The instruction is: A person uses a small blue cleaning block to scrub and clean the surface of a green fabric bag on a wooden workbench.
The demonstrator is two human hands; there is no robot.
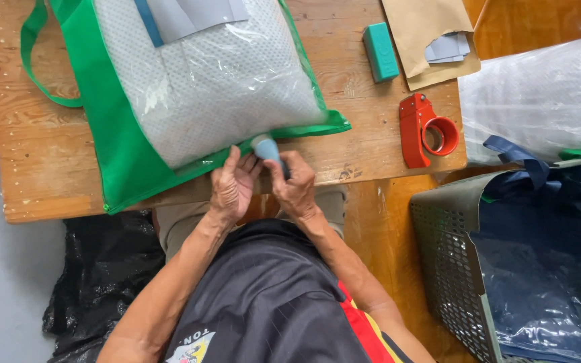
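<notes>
A green fabric bag with a clear plastic front [129, 144] lies on the wooden table [42, 154], holding a white mesh-textured cushion [210, 81]. My left hand [232, 185] pinches the bag's near edge at the table front. Beside it, my right hand [295, 185] grips a small blue-grey cylindrical tool [265, 148] whose end rests against the bag's green edge. Both hands sit close together, almost touching.
A red tape dispenser [425, 131], a teal block [380, 52] and a brown envelope with grey cards [432, 40] lie on the table's right side. A grey perforated basket [448, 262] with navy bags stands at right. A black plastic bag [102, 269] lies on the floor at left.
</notes>
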